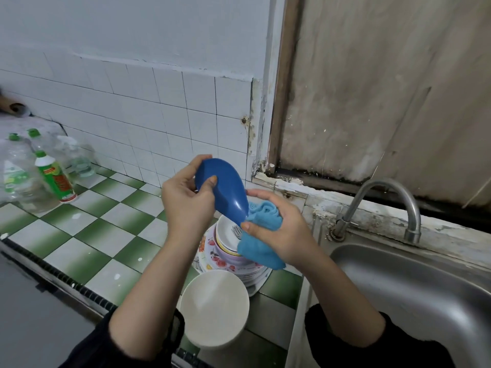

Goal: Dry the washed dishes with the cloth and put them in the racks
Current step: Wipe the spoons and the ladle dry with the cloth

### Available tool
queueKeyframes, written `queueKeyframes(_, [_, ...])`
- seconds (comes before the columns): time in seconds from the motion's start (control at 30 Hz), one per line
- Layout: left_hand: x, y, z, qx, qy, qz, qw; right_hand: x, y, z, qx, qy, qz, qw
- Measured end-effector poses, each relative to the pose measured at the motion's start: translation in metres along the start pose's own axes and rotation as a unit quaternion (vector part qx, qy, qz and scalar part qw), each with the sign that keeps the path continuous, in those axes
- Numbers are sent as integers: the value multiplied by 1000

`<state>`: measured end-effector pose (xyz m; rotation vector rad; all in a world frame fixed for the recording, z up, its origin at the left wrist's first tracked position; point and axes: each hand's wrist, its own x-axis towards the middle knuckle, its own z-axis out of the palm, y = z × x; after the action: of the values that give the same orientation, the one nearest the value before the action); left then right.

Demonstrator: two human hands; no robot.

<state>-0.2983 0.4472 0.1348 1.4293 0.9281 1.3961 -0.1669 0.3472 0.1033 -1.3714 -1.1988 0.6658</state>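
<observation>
My left hand (186,203) grips the broad end of a dark blue plastic scoop (225,187) held above the counter. My right hand (276,229) holds a light blue cloth (263,216) bunched around the scoop's narrow end; more of the cloth hangs down below the hand. Under the hands stands a stack of flowered plates (225,264) with a white bowl (225,235) on top and a fork inside it. Closer to me sits a plain white bowl (215,309). No rack is in view.
A steel sink (414,293) with a curved tap (382,205) lies to the right. Several plastic bottles (53,176) with green caps stand at the back left of the green-and-white tiled counter (87,235). A tiled wall runs behind.
</observation>
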Motion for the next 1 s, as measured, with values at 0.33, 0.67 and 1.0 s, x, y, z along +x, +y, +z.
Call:
queueKeyframes(0.33, [23, -11, -39, 1, 67, -28, 997, 4, 21, -11, 21, 78, 59, 995])
queueKeyframes(0.67, [-8, -18, -14, 32, -53, 8, 998, 39, -12, 39, 57, 102, -11, 993])
queueKeyframes(1.0, [24, -27, -26, -37, -38, -12, 999, 14, 7, 66, -77, 108, -39, 990])
